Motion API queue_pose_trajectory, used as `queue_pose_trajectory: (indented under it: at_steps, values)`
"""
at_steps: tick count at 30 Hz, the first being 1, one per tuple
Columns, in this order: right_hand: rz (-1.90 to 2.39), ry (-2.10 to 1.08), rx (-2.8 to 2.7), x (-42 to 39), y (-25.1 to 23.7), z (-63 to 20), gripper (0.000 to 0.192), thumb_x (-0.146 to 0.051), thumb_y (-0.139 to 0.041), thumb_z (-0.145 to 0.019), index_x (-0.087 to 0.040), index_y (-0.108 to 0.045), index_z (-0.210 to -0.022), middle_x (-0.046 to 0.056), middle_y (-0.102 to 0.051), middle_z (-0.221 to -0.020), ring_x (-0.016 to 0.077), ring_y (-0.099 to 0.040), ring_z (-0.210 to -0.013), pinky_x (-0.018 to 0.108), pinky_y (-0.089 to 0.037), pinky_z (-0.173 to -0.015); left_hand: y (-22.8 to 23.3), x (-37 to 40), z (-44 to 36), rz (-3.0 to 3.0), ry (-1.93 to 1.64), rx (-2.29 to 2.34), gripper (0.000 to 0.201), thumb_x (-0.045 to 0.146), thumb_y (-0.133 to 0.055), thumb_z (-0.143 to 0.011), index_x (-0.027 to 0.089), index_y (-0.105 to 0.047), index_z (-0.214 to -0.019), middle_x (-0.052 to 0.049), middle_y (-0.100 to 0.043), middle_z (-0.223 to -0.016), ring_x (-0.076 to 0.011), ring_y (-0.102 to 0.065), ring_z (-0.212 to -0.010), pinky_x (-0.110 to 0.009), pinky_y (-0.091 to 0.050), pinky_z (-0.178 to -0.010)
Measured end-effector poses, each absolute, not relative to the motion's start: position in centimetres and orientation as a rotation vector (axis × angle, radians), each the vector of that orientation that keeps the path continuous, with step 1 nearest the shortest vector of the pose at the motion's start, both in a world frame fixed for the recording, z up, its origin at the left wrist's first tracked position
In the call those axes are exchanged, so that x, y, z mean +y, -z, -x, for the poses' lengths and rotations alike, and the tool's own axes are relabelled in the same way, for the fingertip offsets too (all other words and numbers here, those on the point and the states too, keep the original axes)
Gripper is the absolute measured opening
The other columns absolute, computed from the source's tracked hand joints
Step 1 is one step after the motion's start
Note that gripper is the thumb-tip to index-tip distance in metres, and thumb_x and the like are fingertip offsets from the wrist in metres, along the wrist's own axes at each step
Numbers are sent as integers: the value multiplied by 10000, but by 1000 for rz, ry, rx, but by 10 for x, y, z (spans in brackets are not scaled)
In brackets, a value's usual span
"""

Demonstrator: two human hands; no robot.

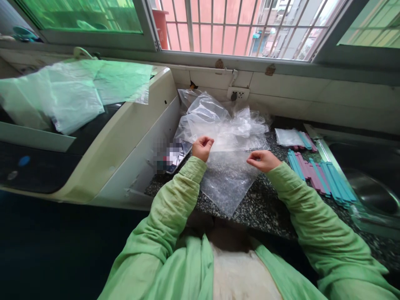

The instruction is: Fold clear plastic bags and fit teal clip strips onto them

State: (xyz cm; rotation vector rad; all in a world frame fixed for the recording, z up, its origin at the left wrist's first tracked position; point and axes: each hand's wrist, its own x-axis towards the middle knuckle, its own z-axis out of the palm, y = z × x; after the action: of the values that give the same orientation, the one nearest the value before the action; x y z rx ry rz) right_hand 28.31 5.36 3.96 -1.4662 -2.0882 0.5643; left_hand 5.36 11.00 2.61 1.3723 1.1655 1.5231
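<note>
Between my two hands a clear plastic bag [229, 179] is stretched out, one corner hanging toward the counter's front edge. My left hand [202, 148] pinches its upper left side with fingers closed. On the opposite side my right hand [263, 160] pinches the bag between thumb and fingertips. Behind it lies a crumpled heap of clear plastic bags [208, 110] against the wall. It is hard to tell where the held bag ends and the heap begins.
A speckled dark stone counter [271, 206] carries teal and purple strips [320, 177] and a small clear packet [287, 137] at right, beside a metal sink [375, 191]. A phone [179, 156] lies left, next to a cream-coloured machine [137, 137] topped with plastic sheets [78, 89].
</note>
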Motion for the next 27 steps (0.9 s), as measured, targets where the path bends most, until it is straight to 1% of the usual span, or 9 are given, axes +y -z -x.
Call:
queue_pose_trajectory:
  at_steps: [6,9,11,13,15,18,21,23,27]
  values:
    - [1523,-463,-1963,52,-37,-298,198,-342,-550,-656,-166,-593,-575,-12,-552,-477,96,-459,-447,234,-375,-455,-18,117,-55,-1279,-1496,1110,172,267,-660,-601,135,-563,-549,47,-495,-483,-54,-430,-487,-184,-365,-498]
    - [1598,-378,-1925,55,-40,-309,153,-308,-564,-639,-173,-597,-576,-8,-567,-489,106,-486,-460,245,-391,-471,-19,120,-57,-1248,-1388,1080,179,269,-698,-554,126,-592,-541,41,-527,-479,-54,-443,-481,-191,-375,-501]
    - [1623,-306,-1915,57,-51,-315,115,-274,-573,-634,-177,-600,-578,2,-587,-518,122,-518,-487,263,-415,-502,-27,123,-58,-1262,-1336,1053,200,284,-726,-523,123,-610,-546,26,-557,-489,-64,-466,-495,-201,-395,-510]
    - [1587,-169,-1906,58,-72,-320,89,-253,-581,-643,-184,-609,-595,15,-609,-567,138,-543,-527,286,-435,-542,-41,126,-58,-1312,-1324,997,228,308,-747,-504,123,-630,-567,5,-596,-525,-79,-500,-528,-216,-425,-537]
    - [1495,59,-1881,53,-99,-322,87,-259,-587,-670,-194,-622,-623,31,-629,-629,156,-559,-582,313,-448,-587,-61,128,-58,-1392,-1354,917,249,329,-756,-506,123,-643,-589,-11,-623,-574,-87,-526,-563,-229,-452,-578]
    - [1347,404,-1878,33,-139,-320,130,-283,-592,-720,-218,-611,-609,50,-634,-642,178,-555,-631,341,-451,-630,-91,123,-54,-1568,-1465,785,245,354,-745,-550,135,-653,-612,-9,-621,-614,-87,-536,-605,-229,-462,-607]
    - [1198,578,-1916,2,-158,-315,102,-242,-593,-747,-245,-601,-645,53,-643,-678,179,-550,-647,348,-460,-656,-105,103,-45,-1732,-1561,669,221,359,-723,-599,150,-666,-643,-1,-593,-643,-78,-521,-615,-216,-447,-582]
    - [1130,598,-1954,-21,-155,-311,62,-214,-612,-733,-251,-602,-684,50,-637,-690,183,-550,-662,345,-466,-641,-105,85,-37,-1825,-1529,638,186,337,-707,-630,159,-679,-676,-3,-583,-660,-71,-505,-599,-210,-434,-558]
    - [1151,418,-2040,-55,-131,-306,74,-197,-612,-731,-269,-605,-718,26,-626,-713,173,-558,-667,346,-470,-646,-89,51,-20,-1979,-1410,646,112,281,-662,-691,177,-694,-718,-14,-576,-657,-80,-506,-595,-213,-430,-546]
